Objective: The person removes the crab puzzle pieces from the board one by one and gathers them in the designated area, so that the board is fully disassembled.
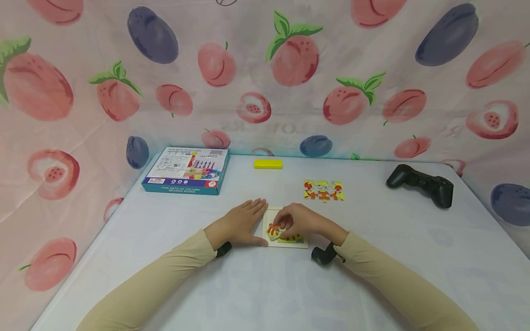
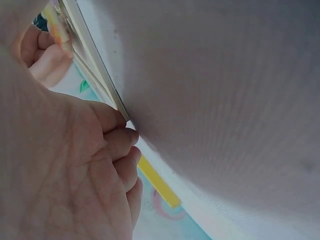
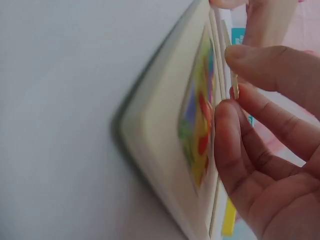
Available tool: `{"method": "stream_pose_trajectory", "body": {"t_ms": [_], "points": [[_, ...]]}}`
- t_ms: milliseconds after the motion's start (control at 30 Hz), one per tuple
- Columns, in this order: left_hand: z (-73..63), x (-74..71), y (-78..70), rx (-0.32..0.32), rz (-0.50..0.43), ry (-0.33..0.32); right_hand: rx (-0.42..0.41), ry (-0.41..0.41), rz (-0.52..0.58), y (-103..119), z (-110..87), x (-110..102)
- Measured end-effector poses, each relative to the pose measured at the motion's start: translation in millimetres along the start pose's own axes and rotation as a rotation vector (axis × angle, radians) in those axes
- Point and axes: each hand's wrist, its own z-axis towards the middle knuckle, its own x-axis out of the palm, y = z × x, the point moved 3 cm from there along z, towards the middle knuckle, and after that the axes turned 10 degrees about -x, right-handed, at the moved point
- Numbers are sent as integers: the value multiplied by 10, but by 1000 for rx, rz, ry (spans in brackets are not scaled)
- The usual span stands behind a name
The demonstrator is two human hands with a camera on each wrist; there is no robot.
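Observation:
A pale puzzle tray (image 1: 269,215) lies in front of me, with colourful puzzle pieces (image 3: 202,117) set in its recess. My right hand (image 1: 301,219) is over the tray and pinches a yellow and red puzzle piece (image 1: 273,231) between thumb and fingers. In the right wrist view that puzzle piece (image 3: 234,82) shows edge-on, tilted up from the tray. My left hand (image 1: 245,223) lies with fingers extended along the tray's left side. Its fingertips (image 2: 131,136) are right at the tray's edge in the left wrist view.
Behind the right hand lies a cluster of joined puzzle pieces (image 1: 324,191). Farther back is a yellow block (image 1: 268,164). A boxed bead set (image 1: 186,170) stands at the back left, a black game controller (image 1: 420,185) at the right. A fruit-print cloth (image 1: 290,119) hangs behind the white table.

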Motion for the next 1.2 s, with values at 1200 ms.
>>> {"method": "stream_pose_trajectory", "body": {"t_ms": [1200], "points": [[-1, 7, -4, -14, 13, 9, 209, -305, -90, -618, -487, -568]]}}
